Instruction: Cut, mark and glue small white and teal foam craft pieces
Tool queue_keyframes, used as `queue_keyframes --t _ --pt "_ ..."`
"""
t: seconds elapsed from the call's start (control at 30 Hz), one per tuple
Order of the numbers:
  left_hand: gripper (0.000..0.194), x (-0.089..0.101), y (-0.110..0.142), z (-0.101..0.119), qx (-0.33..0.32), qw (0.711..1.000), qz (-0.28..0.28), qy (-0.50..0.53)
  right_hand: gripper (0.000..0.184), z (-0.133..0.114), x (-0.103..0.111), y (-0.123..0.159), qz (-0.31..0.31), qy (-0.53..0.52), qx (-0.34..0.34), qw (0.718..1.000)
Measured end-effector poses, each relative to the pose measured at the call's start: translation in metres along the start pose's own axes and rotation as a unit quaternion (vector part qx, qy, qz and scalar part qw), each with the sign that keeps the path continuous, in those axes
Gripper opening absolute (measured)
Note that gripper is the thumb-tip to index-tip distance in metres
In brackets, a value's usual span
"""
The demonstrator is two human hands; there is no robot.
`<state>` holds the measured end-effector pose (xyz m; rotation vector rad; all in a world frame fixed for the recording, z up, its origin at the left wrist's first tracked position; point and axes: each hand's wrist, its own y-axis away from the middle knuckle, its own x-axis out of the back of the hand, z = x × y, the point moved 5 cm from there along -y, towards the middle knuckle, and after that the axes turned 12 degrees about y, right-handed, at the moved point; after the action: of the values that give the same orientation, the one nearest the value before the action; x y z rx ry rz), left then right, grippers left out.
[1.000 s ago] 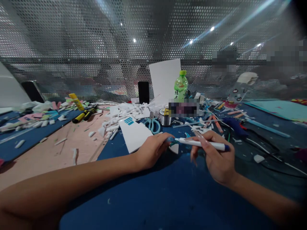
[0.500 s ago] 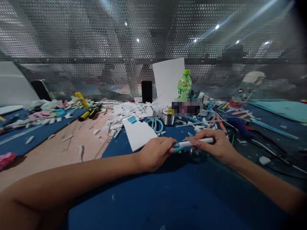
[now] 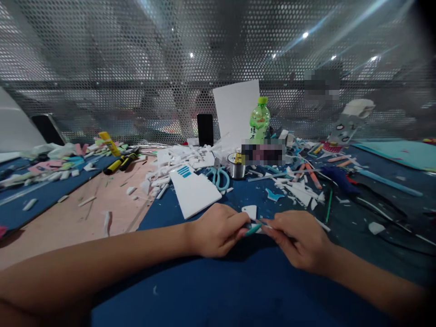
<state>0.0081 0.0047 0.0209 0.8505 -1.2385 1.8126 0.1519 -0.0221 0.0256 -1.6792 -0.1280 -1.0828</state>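
Observation:
My left hand (image 3: 218,229) and my right hand (image 3: 295,237) meet over the dark blue mat (image 3: 218,281), fingertips nearly touching. Both are closed round a marker (image 3: 257,227), of which only a short teal and white bit shows between them; the left pinches the teal end, the right wraps the rest. A small white foam piece (image 3: 250,211) lies just behind the fingers. A larger white foam panel with teal stripes (image 3: 194,190) lies behind my left hand.
White foam scraps (image 3: 177,161) are piled at the back, with teal scissors (image 3: 218,176), a tape roll (image 3: 235,165), a green bottle (image 3: 259,119), a black phone (image 3: 205,129) and an upright white sheet (image 3: 235,109). Yellow-black tools (image 3: 119,163) lie left. A perforated metal screen (image 3: 136,68) closes the back.
Both hands have come nearer to me and lower on the mat. The marker, plainly visible before, is now mostly hidden inside my right hand, and the hands have closed together.

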Motion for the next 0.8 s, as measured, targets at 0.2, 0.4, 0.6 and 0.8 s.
queue_keyframes --t 0.2,0.4,0.6,0.8 --pt "0.036 0.003 -0.003 0.012 -0.030 0.999 0.012 0.024 0.018 -0.016 0.008 0.000 0.031 0.083 0.062 0.994" --pt "0.037 0.005 -0.003 0.020 -0.053 0.998 0.034 0.023 0.018 -0.024 0.012 -0.001 0.059 0.123 0.079 0.988" --pt "0.035 0.006 0.001 0.007 0.011 0.998 0.057 -0.026 0.023 -0.019 0.009 -0.005 0.064 0.166 0.061 0.982" --pt "0.046 0.019 -0.006 0.015 0.227 0.936 0.043 -0.267 0.022 -0.006 0.005 -0.011 0.048 0.311 -0.030 0.949"
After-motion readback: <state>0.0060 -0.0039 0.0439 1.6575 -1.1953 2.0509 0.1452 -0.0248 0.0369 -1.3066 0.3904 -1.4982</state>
